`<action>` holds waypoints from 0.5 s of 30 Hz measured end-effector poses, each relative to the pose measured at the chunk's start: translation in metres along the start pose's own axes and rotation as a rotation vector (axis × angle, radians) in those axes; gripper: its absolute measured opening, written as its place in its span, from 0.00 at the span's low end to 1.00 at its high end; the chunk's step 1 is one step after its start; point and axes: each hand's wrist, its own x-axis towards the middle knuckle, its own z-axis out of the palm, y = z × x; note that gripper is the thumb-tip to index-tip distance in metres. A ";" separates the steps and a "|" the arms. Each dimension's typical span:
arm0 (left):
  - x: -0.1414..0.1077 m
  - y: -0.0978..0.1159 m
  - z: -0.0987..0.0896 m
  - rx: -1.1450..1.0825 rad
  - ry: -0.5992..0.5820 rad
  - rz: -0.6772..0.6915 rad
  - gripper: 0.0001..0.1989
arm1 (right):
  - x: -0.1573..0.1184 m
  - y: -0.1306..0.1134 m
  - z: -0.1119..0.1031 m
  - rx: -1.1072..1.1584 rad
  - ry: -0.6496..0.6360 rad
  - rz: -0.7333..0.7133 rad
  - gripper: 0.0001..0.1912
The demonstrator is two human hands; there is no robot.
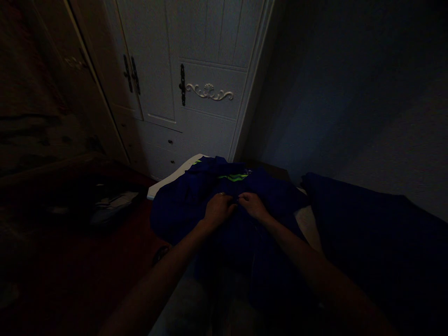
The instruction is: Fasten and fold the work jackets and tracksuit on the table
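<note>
A deep blue garment point(196, 200) with bright green stripes is spread over a white-edged board point(175, 179) in front of me. My left hand point(219, 206) is closed at the middle of the cloth, thumb and fingers pinched together, with a ring on one finger. Just to its right, my right hand point(252, 204) pinches the same cloth with its fingertips. A narrow gap parts the two hands. What exactly lies between the fingertips is too dark and small to make out. The garment's lower part hangs toward me in shadow.
A pale wardrobe point(206, 121) with dark handles stands behind the board. More dark blue fabric point(367, 210) lies at right, near the wall point(350, 116). On the reddish floor point(115, 261) at left is a dark heap with a pale item point(117, 205). The room is dim.
</note>
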 end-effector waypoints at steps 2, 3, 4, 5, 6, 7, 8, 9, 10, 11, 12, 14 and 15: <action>0.002 0.000 0.001 -0.041 0.012 -0.041 0.12 | 0.002 0.000 0.001 0.047 -0.001 0.011 0.12; 0.003 -0.001 0.001 -0.079 0.018 -0.059 0.11 | 0.003 0.001 0.000 0.077 -0.007 0.017 0.13; 0.004 -0.002 0.002 -0.121 0.026 -0.074 0.11 | 0.003 0.001 0.000 0.116 -0.015 0.022 0.14; 0.005 -0.003 0.002 -0.158 0.038 -0.086 0.11 | 0.002 0.001 -0.001 0.151 -0.025 0.023 0.14; 0.005 -0.004 0.003 -0.186 0.050 -0.093 0.11 | 0.001 0.001 -0.003 0.172 -0.034 0.013 0.15; 0.006 -0.005 0.003 -0.203 0.060 -0.095 0.11 | -0.001 0.000 -0.004 0.167 -0.039 -0.012 0.15; 0.006 -0.006 0.003 -0.213 0.067 -0.097 0.11 | -0.003 0.000 -0.005 0.128 -0.037 -0.055 0.15; 0.006 -0.006 0.003 -0.218 0.075 -0.103 0.11 | -0.005 -0.001 -0.006 0.066 -0.029 -0.108 0.15; 0.006 -0.006 0.004 -0.221 0.081 -0.110 0.11 | -0.007 -0.003 -0.006 -0.012 -0.017 -0.163 0.14; 0.006 -0.006 0.004 -0.226 0.085 -0.115 0.11 | -0.009 -0.005 -0.006 -0.092 -0.003 -0.214 0.12; 0.006 -0.007 0.004 -0.232 0.087 -0.115 0.11 | -0.011 -0.007 -0.005 -0.166 0.008 -0.253 0.11; 0.007 -0.008 0.005 -0.244 0.089 -0.104 0.11 | -0.013 -0.010 -0.003 -0.281 0.023 -0.282 0.10; 0.007 -0.009 0.006 -0.247 0.086 -0.094 0.11 | -0.013 -0.012 -0.001 -0.316 0.034 -0.279 0.10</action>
